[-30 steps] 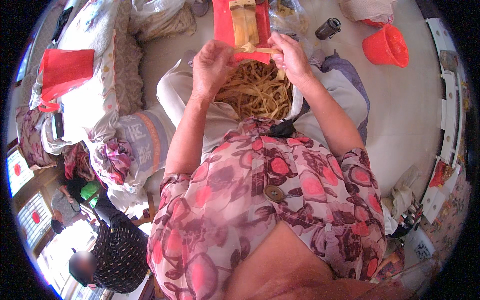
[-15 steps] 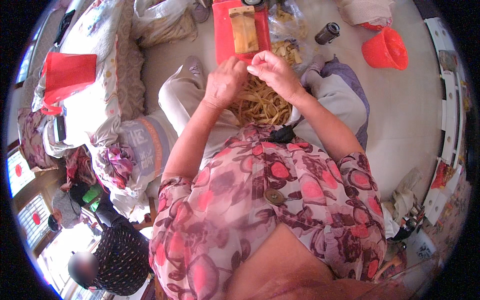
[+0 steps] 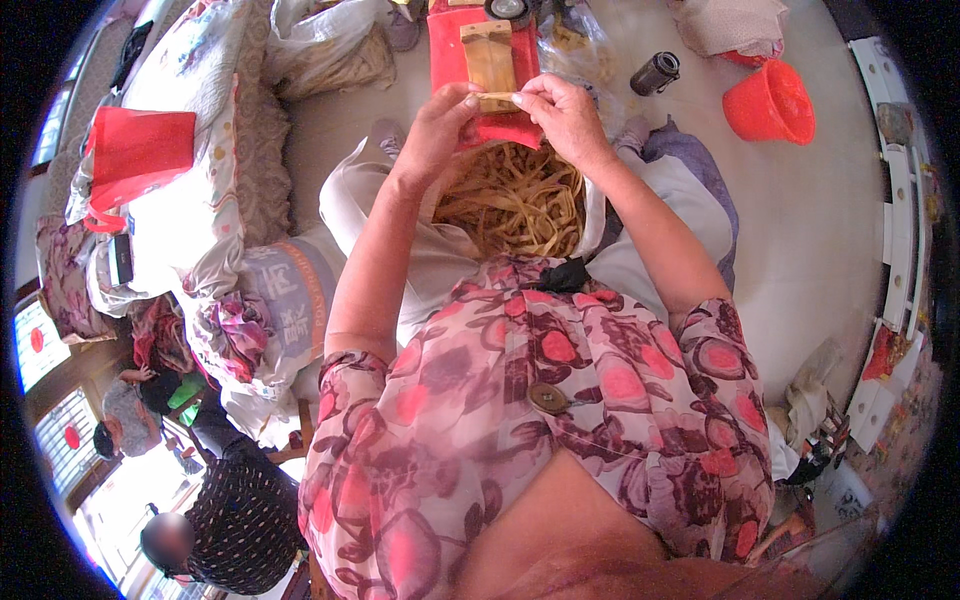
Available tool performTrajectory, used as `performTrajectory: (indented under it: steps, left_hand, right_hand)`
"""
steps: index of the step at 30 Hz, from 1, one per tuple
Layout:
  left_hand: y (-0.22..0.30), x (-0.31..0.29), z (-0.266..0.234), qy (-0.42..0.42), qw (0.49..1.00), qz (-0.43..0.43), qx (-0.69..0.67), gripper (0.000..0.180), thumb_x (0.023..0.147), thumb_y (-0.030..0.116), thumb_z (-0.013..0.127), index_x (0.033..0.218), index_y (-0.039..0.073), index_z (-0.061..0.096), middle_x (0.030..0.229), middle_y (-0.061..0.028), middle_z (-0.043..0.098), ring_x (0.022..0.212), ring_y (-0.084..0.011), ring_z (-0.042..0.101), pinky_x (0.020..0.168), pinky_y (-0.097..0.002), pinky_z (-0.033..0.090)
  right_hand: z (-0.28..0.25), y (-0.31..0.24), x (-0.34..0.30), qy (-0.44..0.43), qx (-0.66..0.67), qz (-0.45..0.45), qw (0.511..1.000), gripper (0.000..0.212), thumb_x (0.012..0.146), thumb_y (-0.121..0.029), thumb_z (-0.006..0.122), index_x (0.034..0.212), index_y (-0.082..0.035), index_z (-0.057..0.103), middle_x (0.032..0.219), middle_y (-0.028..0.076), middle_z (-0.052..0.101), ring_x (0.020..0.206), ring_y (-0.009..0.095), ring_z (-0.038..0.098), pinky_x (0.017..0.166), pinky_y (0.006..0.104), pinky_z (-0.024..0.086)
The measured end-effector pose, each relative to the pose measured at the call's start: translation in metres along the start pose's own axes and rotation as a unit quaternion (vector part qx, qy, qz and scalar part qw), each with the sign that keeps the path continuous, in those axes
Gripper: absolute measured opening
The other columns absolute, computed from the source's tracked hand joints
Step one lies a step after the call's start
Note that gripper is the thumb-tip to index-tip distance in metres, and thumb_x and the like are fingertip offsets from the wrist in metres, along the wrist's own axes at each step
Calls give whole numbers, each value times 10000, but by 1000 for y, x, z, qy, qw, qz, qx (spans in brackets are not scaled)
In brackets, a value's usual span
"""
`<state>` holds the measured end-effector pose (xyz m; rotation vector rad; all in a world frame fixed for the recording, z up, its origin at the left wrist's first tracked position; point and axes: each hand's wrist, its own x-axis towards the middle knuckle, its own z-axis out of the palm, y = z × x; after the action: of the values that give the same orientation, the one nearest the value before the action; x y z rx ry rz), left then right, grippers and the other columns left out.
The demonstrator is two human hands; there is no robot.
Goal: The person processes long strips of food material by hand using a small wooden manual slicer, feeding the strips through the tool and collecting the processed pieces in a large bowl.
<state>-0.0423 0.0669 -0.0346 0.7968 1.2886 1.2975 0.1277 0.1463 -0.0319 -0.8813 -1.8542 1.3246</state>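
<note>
A short, pale yellow strip [image 3: 496,97] stretches between my two hands. My left hand [image 3: 437,128] pinches one end, its fingers curled. The other end is pinched by the thumb and fingers of my right hand [image 3: 567,120]. Behind the strip, a wooden board [image 3: 488,58] lies on a red bench [image 3: 450,62]; my hands are over the bench's near end. Between my legs sits a heap of long, flat, yellowish-brown strips [image 3: 513,205], kind unclear. A round dark object [image 3: 508,8] rests at the bench's far end, partly cut off.
A black cylindrical bottle [image 3: 655,73] and a red bucket [image 3: 768,103] stand on the floor to the right. Clear plastic bags [image 3: 570,40] lie beside the bench. At left are another red bucket [image 3: 145,150] and a stuffed sack [image 3: 285,295]. Other people [image 3: 240,515] are at lower left.
Both hands have moved forward and apart, over the near end of the board. The strip now shows stretched between them, and more of the heap is uncovered.
</note>
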Motion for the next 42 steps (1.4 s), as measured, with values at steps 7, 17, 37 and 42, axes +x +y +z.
performTrajectory:
  steps: [7, 17, 37, 42]
  left_hand:
    - [9, 10, 0, 80, 974, 26, 209, 219, 877, 226, 573, 1007, 50, 589, 698, 32, 516, 559, -49, 457, 482, -202, 389]
    - [-20, 28, -11, 95, 921, 71, 371, 269, 793, 226, 582, 880, -28, 600, 802, -228, 615, 780, -344, 612, 706, -395, 473]
    - [-126, -56, 43, -45, 928, 118, 351, 394, 639, 129, 728, 977, 49, 544, 1010, -158, 499, 981, -327, 482, 862, -401, 418]
    - [-81, -56, 79, -81, 973, 83, 202, 558, 675, 58, 682, 1187, 64, 460, 1143, -163, 460, 877, -287, 567, 780, -361, 476]
  right_hand:
    - [3, -2, 16, -9, 18, 32, 999, 167, 861, -173, 588, 842, -7, 583, 635, -6, 545, 572, 51, 470, 516, 213, 379]
    - [6, 23, 9, 18, -225, 73, 972, 342, 827, -318, 588, 743, 14, 579, 677, 175, 593, 650, 329, 586, 618, 429, 447]
    - [-27, -100, -63, -87, -5, -8, 996, 155, 880, -165, 568, 860, -16, 606, 673, 14, 593, 556, 71, 516, 492, 209, 387]
    - [-55, -123, -68, -54, 225, 53, 971, 262, 922, -251, 505, 857, -17, 606, 694, 41, 593, 596, 86, 547, 513, 207, 443]
